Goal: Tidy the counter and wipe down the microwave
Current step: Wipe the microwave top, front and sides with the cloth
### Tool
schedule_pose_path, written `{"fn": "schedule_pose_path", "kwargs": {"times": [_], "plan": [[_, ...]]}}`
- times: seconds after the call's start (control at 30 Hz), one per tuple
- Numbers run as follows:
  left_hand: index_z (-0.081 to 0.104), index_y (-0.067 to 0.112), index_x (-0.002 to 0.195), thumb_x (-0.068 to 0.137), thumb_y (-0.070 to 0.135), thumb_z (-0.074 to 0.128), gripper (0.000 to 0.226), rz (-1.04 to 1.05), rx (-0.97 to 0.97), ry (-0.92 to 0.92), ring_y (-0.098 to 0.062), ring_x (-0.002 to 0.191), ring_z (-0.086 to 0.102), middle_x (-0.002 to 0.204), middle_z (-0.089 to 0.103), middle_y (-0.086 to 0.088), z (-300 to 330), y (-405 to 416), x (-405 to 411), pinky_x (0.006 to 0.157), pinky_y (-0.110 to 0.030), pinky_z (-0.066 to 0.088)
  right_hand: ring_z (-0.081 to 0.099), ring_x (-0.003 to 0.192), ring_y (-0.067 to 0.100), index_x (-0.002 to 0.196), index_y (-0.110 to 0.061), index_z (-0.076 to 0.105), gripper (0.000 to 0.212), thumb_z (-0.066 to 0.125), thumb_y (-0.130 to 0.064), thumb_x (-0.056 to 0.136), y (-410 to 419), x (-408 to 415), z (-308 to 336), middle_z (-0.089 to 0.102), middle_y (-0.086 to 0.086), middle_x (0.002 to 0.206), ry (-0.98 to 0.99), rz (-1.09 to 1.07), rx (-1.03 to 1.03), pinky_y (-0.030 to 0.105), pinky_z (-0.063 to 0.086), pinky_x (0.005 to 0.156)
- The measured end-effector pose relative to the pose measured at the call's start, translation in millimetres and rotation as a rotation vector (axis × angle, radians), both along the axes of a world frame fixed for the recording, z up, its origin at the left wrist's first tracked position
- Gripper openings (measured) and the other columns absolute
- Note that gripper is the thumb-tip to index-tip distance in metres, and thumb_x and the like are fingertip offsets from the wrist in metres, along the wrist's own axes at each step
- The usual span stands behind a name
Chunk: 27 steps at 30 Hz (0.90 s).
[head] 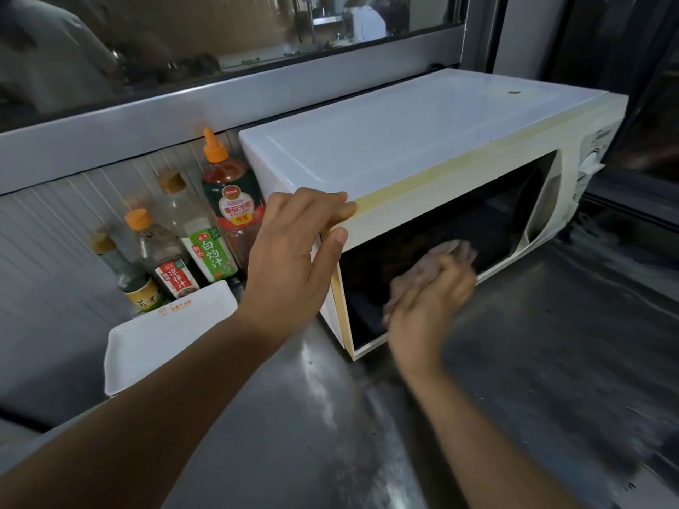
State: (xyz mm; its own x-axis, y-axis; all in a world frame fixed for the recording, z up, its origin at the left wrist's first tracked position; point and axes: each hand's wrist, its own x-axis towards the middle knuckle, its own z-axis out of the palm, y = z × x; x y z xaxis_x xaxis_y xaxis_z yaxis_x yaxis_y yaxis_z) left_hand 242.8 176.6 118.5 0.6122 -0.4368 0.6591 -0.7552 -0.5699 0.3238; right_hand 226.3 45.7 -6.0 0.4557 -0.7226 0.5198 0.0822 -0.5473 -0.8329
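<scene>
A white microwave [404, 141] with a yellowed front stands on the steel counter [532, 361], its dark door glass facing me. My left hand [297, 251] grips the microwave's top left front corner, fingers over the top edge and thumb on the front. My right hand [430, 306] holds a pinkish cloth [452, 253] and presses it against the lower part of the door glass; the hand is blurred by motion.
Several sauce bottles [205, 244] stand against the ribbed back wall left of the microwave. A white rectangular tray [147, 347] lies in front of them. A window frame [220, 101] runs behind, and the microwave's control panel [591, 167] is at far right.
</scene>
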Motion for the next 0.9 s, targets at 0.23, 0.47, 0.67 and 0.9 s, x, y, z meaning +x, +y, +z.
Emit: {"fn": "schedule_pose_path", "kwargs": {"times": [0.23, 0.47, 0.67, 0.9], "plan": [[0.063, 0.01, 0.113, 0.094, 0.017, 0.048, 0.026, -0.012, -0.028, -0.047, -0.022, 0.102, 0.049, 0.112, 0.06, -0.001, -5, -2, 2, 0.089, -0.013, 0.028, 0.046, 0.116, 0.04, 0.112, -0.007, 0.041, 0.024, 0.036, -0.025, 0.097, 41, -20, -23, 0.038, 0.03, 0.124, -0.025, 0.201, -0.094, 0.037, 0.042, 0.1], [0.062, 0.011, 0.115, 0.095, 0.019, 0.043, 0.029, -0.021, -0.068, -0.05, -0.016, 0.105, 0.044, 0.113, 0.055, 0.006, -9, -4, 2, 0.09, -0.016, 0.029, 0.038, 0.12, 0.038, 0.112, 0.011, 0.044, 0.025, 0.039, 0.01, 0.087, -53, 11, -22, 0.039, 0.028, 0.12, 0.062, 0.013, 0.119, 0.027, 0.024, 0.106], [0.063, 0.011, 0.114, 0.094, 0.015, 0.046, 0.026, 0.003, -0.09, -0.03, -0.02, 0.105, 0.046, 0.112, 0.058, 0.003, -8, -5, -3, 0.089, -0.014, 0.029, 0.031, 0.131, 0.036, 0.119, 0.006, 0.041, 0.033, 0.04, -0.006, 0.089, 17, -7, -26, 0.032, 0.025, 0.134, 0.058, 0.055, 0.209, 0.045, 0.028, 0.11], [0.062, 0.009, 0.114, 0.094, 0.015, 0.047, 0.026, -0.021, -0.064, -0.049, -0.017, 0.103, 0.045, 0.111, 0.057, 0.003, -8, -3, 1, 0.089, -0.014, 0.028, 0.041, 0.122, 0.026, 0.121, 0.006, 0.042, 0.047, 0.038, -0.025, 0.086, 57, -27, -44, 0.033, 0.019, 0.132, 0.06, 0.22, 0.222, 0.012, 0.028, 0.103]]}}
